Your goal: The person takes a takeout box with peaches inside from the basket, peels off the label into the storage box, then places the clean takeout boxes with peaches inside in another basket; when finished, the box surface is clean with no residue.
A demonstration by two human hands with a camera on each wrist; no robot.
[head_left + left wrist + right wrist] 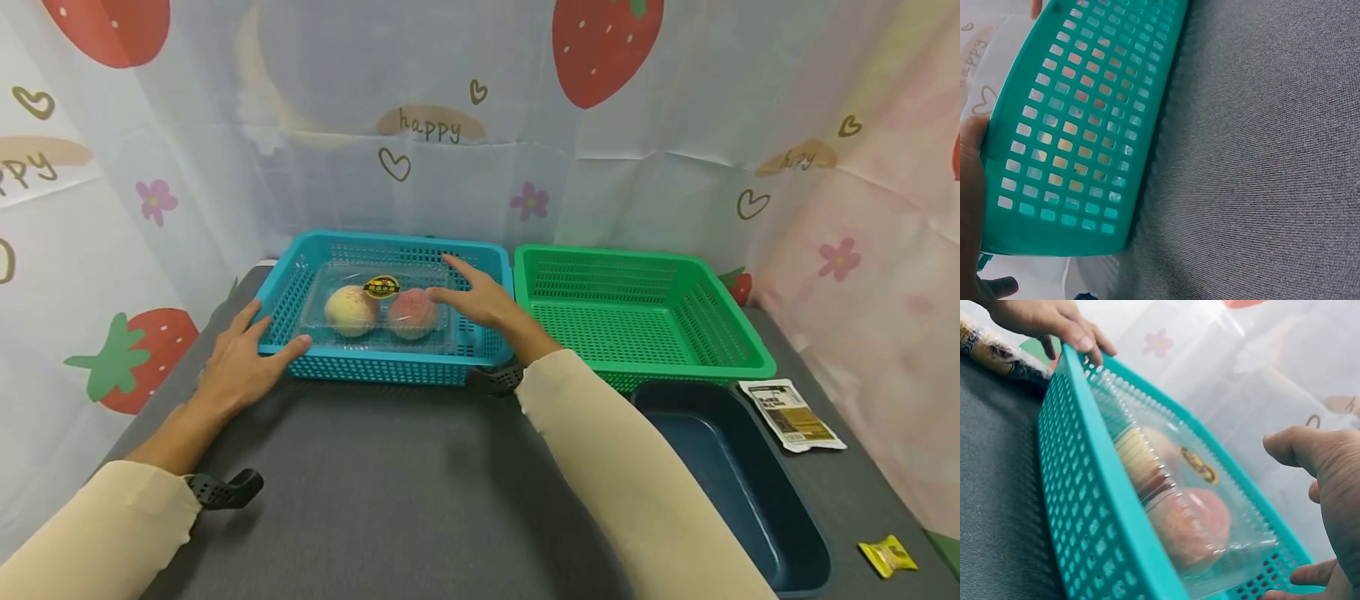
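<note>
blue basket (390, 367): set on the grey desk (390, 492) at the back, left of centre; its walls are pierced with small square holes.
inside the blue basket: one clear plastic box (378, 310) is held, lying flat on the basket floor with its lid closed.
inside the clear box: two round fruits are seen side by side, a pale yellow one (349, 310) on the left and a pinkish one (412, 312) on the right; a dark round sticker (381, 287) is stuck on the lid.
left hand (240, 362): laid against the near left corner of the blue basket, fingers spread and fairly straight, thumb along the front rim; the grip is open and nothing is clasped. in the left wrist view the palm is seen against the basket's end wall.
right hand (480, 300): held over the right end of the blue basket, just beside the clear box, fingers extended and loosely parted; the grip is open and nothing is held. whether the fingertips touch the box cannot be told.
green basket (645, 354): placed just to the right of the blue one, the two rims nearly touching; nothing is seen in it.
dark blue tub (787, 508): set in front of the green basket at the right.
loose items: a white and tan packet (791, 414) lies on the desk right of the tub; a small yellow wrapper (888, 556) lies nearer the front edge.
</note>
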